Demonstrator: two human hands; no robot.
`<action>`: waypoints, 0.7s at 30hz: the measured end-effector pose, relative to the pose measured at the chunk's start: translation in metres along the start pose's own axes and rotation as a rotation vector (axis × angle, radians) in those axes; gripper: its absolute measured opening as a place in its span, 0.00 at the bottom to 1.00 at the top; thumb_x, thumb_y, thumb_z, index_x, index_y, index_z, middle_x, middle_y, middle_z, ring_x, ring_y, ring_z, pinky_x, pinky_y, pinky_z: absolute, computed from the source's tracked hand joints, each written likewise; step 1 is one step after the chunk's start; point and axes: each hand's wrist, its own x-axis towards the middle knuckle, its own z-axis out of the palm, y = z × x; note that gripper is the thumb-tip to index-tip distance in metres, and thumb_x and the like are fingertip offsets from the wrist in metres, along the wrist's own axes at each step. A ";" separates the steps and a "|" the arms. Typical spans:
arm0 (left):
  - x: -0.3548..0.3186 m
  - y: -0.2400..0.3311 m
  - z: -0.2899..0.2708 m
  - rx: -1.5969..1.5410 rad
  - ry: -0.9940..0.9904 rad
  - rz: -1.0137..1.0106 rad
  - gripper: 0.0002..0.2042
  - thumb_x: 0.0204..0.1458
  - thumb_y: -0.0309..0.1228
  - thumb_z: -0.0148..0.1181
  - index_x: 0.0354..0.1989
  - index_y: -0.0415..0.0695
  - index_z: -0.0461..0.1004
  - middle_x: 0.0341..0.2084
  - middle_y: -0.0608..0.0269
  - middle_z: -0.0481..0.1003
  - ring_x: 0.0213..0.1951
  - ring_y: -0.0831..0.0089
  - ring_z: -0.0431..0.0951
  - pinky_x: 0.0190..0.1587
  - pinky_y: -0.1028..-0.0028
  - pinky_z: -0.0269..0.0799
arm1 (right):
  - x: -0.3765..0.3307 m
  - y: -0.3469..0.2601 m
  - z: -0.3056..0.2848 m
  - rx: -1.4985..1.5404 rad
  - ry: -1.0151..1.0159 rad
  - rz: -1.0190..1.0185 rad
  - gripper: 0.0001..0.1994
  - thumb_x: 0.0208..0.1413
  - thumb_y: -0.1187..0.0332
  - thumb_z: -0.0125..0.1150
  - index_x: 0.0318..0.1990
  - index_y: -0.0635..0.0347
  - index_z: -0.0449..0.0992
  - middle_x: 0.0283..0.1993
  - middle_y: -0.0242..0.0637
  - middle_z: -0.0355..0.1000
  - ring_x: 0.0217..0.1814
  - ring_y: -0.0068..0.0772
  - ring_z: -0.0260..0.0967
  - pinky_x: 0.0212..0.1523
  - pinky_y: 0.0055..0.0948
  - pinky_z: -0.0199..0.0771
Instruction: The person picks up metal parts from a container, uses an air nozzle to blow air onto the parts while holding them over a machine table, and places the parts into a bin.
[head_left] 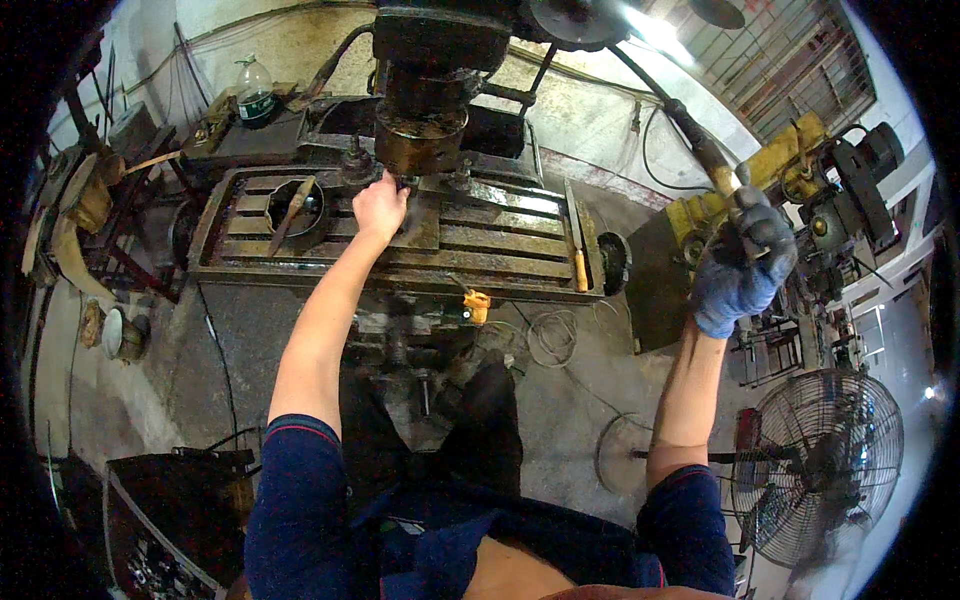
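My bare left hand (381,207) reaches in just below the round spindle head (420,138) of a machine. Its fingers are closed at a small dark part there, which they mostly hide. My right hand (742,265), in a blue-grey work glove, is raised at the right and wrapped round the end of a long lever (695,135) that slants down from the machine's top. Beneath the spindle lies a slotted metal worktable (490,262). A dark pot (318,232) stands on it left of my left hand, with a wooden-handled brush or stick (291,218) across its rim.
A long tool with a wooden handle (581,268) lies along the worktable's right end. A yellow device (476,305) sits at its front edge. At lower right stands a large fan (828,465); coiled cable (552,337) lies on the floor. A clear bottle (254,95) stands back left.
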 end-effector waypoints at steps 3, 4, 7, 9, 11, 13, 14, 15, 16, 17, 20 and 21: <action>-0.001 -0.004 0.001 -0.017 -0.016 -0.030 0.17 0.46 0.42 0.56 0.38 0.41 0.68 0.22 0.52 0.75 0.29 0.54 0.76 0.31 0.59 0.71 | -0.017 0.005 0.004 -0.015 0.069 -0.010 0.17 0.55 0.57 0.44 0.19 0.57 0.59 0.22 0.34 0.56 0.35 0.39 0.59 0.55 0.43 0.52; 0.000 -0.002 0.000 -0.015 -0.013 -0.021 0.17 0.46 0.41 0.56 0.38 0.41 0.68 0.22 0.52 0.75 0.29 0.54 0.76 0.31 0.59 0.71 | -0.016 0.006 0.002 0.023 0.056 0.001 0.17 0.55 0.57 0.45 0.19 0.57 0.59 0.22 0.34 0.56 0.35 0.39 0.59 0.57 0.45 0.50; -0.002 -0.001 -0.007 -0.007 -0.028 0.014 0.17 0.45 0.40 0.57 0.38 0.41 0.68 0.23 0.51 0.74 0.29 0.54 0.76 0.32 0.59 0.71 | -0.016 0.003 0.005 0.064 0.068 0.031 0.16 0.55 0.58 0.44 0.20 0.57 0.60 0.22 0.34 0.57 0.36 0.38 0.61 0.65 0.51 0.38; -0.002 -0.003 -0.015 -0.015 -0.063 0.051 0.17 0.44 0.40 0.58 0.36 0.41 0.69 0.24 0.51 0.75 0.31 0.55 0.76 0.34 0.59 0.71 | -0.016 0.002 0.008 0.088 0.138 0.071 0.16 0.55 0.58 0.44 0.20 0.57 0.61 0.22 0.35 0.58 0.38 0.39 0.61 0.65 0.51 0.38; -0.004 -0.010 -0.027 -0.061 -0.119 0.137 0.16 0.42 0.39 0.60 0.34 0.40 0.71 0.25 0.52 0.75 0.33 0.56 0.76 0.35 0.60 0.71 | -0.019 -0.003 0.018 -0.086 0.210 0.055 0.16 0.55 0.59 0.44 0.20 0.57 0.62 0.23 0.36 0.60 0.40 0.40 0.63 0.62 0.50 0.45; -0.005 -0.023 -0.044 -0.128 -0.217 0.186 0.14 0.40 0.38 0.61 0.32 0.41 0.74 0.27 0.52 0.75 0.35 0.56 0.75 0.38 0.60 0.70 | -0.023 0.000 0.020 -0.015 0.252 0.073 0.15 0.54 0.59 0.46 0.20 0.58 0.62 0.24 0.36 0.61 0.40 0.40 0.63 0.57 0.47 0.51; -0.006 -0.030 -0.054 -0.157 -0.288 0.217 0.14 0.40 0.37 0.60 0.32 0.42 0.74 0.28 0.52 0.75 0.35 0.56 0.75 0.38 0.60 0.69 | -0.024 0.002 0.021 0.026 0.272 0.083 0.15 0.54 0.59 0.46 0.20 0.58 0.63 0.24 0.37 0.62 0.40 0.40 0.64 0.55 0.46 0.54; -0.009 -0.030 -0.075 -0.187 -0.363 0.246 0.14 0.40 0.37 0.60 0.33 0.42 0.74 0.29 0.51 0.75 0.36 0.56 0.75 0.38 0.61 0.69 | -0.027 0.005 0.018 0.043 0.232 0.050 0.15 0.53 0.59 0.47 0.20 0.59 0.63 0.24 0.37 0.62 0.40 0.40 0.64 0.53 0.44 0.56; -0.013 -0.028 -0.096 -0.221 -0.437 0.273 0.14 0.40 0.36 0.59 0.34 0.42 0.74 0.30 0.51 0.74 0.36 0.55 0.74 0.39 0.61 0.69 | -0.029 0.006 0.011 0.059 0.190 0.018 0.15 0.52 0.59 0.48 0.20 0.59 0.64 0.24 0.37 0.62 0.39 0.40 0.64 0.51 0.43 0.57; -0.021 -0.028 -0.118 -0.140 -0.443 0.344 0.15 0.40 0.36 0.59 0.36 0.41 0.74 0.31 0.50 0.74 0.36 0.55 0.74 0.39 0.62 0.69 | -0.031 0.011 0.007 0.093 0.146 -0.007 0.15 0.52 0.59 0.48 0.20 0.59 0.64 0.23 0.37 0.62 0.39 0.39 0.64 0.49 0.42 0.59; -0.060 -0.043 -0.196 -0.110 -0.510 0.490 0.15 0.43 0.34 0.60 0.38 0.40 0.71 0.24 0.52 0.73 0.29 0.58 0.74 0.33 0.65 0.68 | -0.044 0.014 0.010 -0.035 0.355 0.216 0.11 0.48 0.64 0.48 0.24 0.61 0.73 0.33 0.43 0.72 0.33 0.33 0.67 0.47 0.33 0.62; -0.078 -0.059 -0.221 -0.138 -0.536 0.488 0.16 0.43 0.34 0.60 0.38 0.38 0.71 0.24 0.51 0.73 0.28 0.59 0.73 0.32 0.65 0.67 | -0.049 0.020 -0.005 -0.113 0.331 0.349 0.12 0.48 0.65 0.47 0.26 0.65 0.73 0.35 0.44 0.72 0.40 0.33 0.67 0.48 0.32 0.62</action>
